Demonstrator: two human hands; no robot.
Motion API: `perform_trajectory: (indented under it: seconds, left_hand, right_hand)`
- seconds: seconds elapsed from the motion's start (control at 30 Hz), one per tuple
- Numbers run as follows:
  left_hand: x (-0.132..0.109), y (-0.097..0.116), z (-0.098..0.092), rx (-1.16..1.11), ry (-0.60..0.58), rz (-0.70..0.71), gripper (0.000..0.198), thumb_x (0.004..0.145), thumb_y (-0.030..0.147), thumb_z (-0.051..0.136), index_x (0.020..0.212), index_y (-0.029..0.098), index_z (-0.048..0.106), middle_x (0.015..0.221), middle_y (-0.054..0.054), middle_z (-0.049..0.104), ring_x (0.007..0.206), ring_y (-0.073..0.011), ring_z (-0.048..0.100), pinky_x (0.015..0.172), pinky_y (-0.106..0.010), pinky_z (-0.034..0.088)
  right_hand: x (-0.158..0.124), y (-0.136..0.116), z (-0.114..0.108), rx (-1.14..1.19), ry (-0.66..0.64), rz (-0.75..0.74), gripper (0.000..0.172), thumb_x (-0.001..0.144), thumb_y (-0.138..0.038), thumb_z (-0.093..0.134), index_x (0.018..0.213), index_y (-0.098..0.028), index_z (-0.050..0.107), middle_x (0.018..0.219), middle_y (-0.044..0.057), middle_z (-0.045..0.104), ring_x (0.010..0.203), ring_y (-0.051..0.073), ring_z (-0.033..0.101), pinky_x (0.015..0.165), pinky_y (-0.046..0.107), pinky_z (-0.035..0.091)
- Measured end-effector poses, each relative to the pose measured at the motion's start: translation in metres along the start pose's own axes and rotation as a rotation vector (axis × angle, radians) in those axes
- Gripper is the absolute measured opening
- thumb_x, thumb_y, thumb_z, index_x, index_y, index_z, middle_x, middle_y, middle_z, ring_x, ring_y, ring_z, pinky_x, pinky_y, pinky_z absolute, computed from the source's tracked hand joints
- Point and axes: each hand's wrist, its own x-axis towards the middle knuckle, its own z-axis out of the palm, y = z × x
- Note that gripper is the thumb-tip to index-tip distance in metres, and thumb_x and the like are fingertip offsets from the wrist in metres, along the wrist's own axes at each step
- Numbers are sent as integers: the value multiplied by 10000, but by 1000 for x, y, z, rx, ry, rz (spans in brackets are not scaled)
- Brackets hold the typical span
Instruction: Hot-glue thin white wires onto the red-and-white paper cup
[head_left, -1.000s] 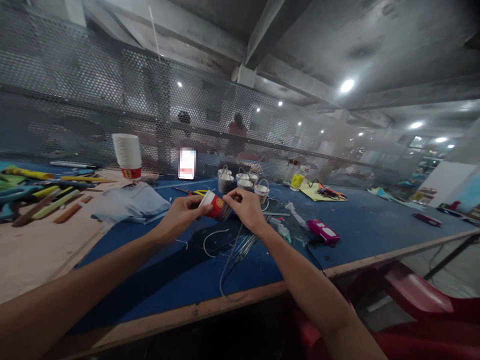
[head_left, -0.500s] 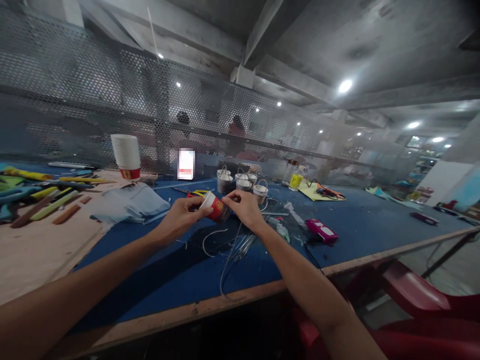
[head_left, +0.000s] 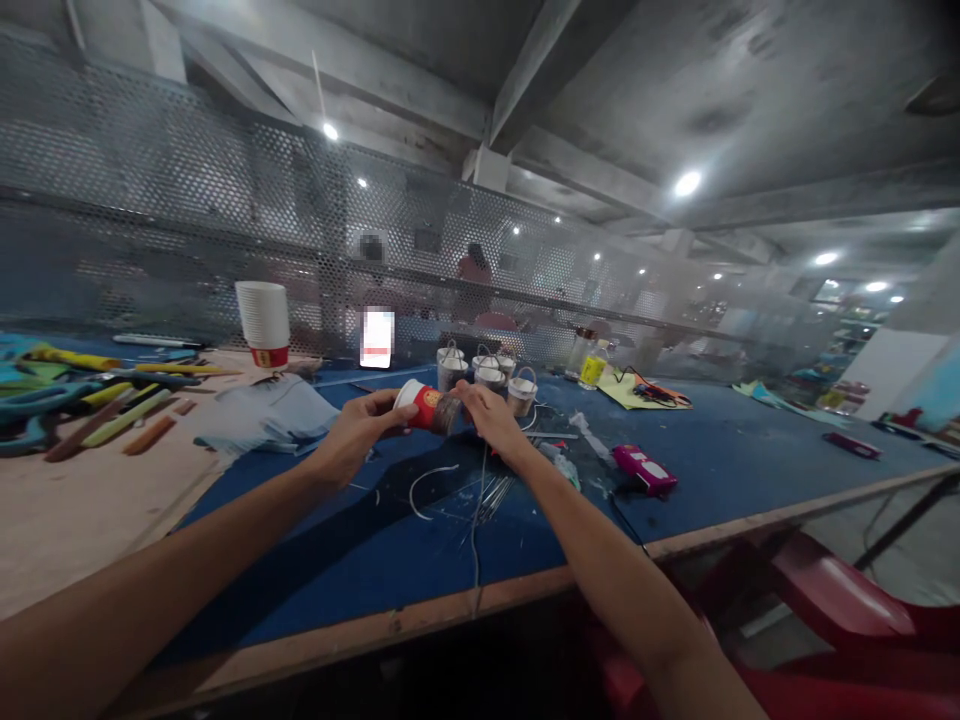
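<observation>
A small red paper cup (head_left: pixel 422 407) with a white rim lies on its side in the air above the blue table (head_left: pixel 720 460). My left hand (head_left: pixel 358 432) grips its rim end with closed fingers. My right hand (head_left: pixel 487 421) pinches the cup's base end, where a thin wire (head_left: pixel 475 510) hangs down toward the table edge. Just behind my hands stand several small cups with wire handles (head_left: pixel 487 372).
A stack of white cups (head_left: pixel 262 322) stands at the back left, near coloured tools (head_left: pixel 90 395) and a folded cloth (head_left: pixel 266 420). A pink box (head_left: pixel 645 470), loose wires (head_left: pixel 491 492), bottles (head_left: pixel 591 362) and a perforated metal screen (head_left: pixel 187 250) lie around. People sit beyond the screen. A red chair (head_left: pixel 840 600) is at lower right.
Both hands and the cup have risen slightly in view and the cup has turned a little more onto its side. The hanging wire now drops straighter.
</observation>
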Motion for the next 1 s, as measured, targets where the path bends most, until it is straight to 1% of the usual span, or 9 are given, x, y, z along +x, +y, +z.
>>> perform_trajectory:
  seconds: [0.1,0.17,0.23,0.4,0.5,0.7,0.77,0.87,1.0]
  left_hand:
    - [3,-3,-3,-51,26,-31,343,655,399,931,905,192,819,936,-46,782,844,-178,682,785,-284,551]
    - [4,-4,-4,-70,37,-36,316,652,375,934,882,194,813,928,-40,777,835,-173,680,777,-280,556]
    - [5,-4,-4,-84,38,-36,298,654,350,932,876,192,810,923,-38,775,828,-170,675,769,-277,558]
    - [3,0,-3,-157,-3,-74,301,700,394,908,878,178,799,904,-42,766,821,-170,669,769,-279,568]
    - [4,0,-5,-145,25,-99,323,708,446,897,839,175,780,862,-32,738,780,-161,645,707,-261,551]
    - [7,-3,-8,-111,91,-137,328,624,388,935,850,199,790,875,-40,755,757,-169,644,665,-256,514]
    - [9,-4,-8,-131,123,-129,335,601,367,947,849,199,798,888,-42,760,756,-165,638,667,-258,513]
    - [11,-5,-10,-147,162,-112,337,577,361,962,828,203,802,883,-35,761,747,-154,625,678,-255,517]
    - [15,-9,-14,-152,161,-66,322,603,403,956,819,213,813,926,-56,783,819,-181,664,739,-277,547]
  right_hand:
    - [-2,-2,3,3,-61,10,577,939,-666,643,1195,-151,689,901,42,735,766,154,663,693,261,497]
    - [-4,-3,3,-8,-90,3,614,876,-616,755,1256,-144,655,1095,96,756,930,187,699,807,293,527]
    - [-5,-4,4,-39,-101,4,671,809,-598,828,1268,-144,646,1164,118,749,997,212,701,864,324,535]
    - [-8,-5,4,-63,-91,-12,680,771,-507,884,1295,-161,625,1159,108,745,1014,223,700,910,353,535]
    - [-10,-5,4,-83,-99,-74,696,761,-458,899,1336,-195,608,1120,68,735,1002,218,689,918,355,520]
    - [-9,-3,4,-116,-104,-106,779,786,-470,878,1425,-172,546,837,-35,647,772,171,625,773,307,478]
    - [-8,-6,3,-102,-61,-111,671,854,-500,810,1372,-144,577,769,-50,614,729,159,599,743,295,460]
    - [-11,-15,0,-85,-5,-137,418,927,-510,719,1156,-162,684,741,-42,609,698,144,576,701,272,443]
    - [-20,-27,2,-102,-121,-208,309,969,-473,678,890,-181,739,793,-5,688,745,144,617,711,255,454]
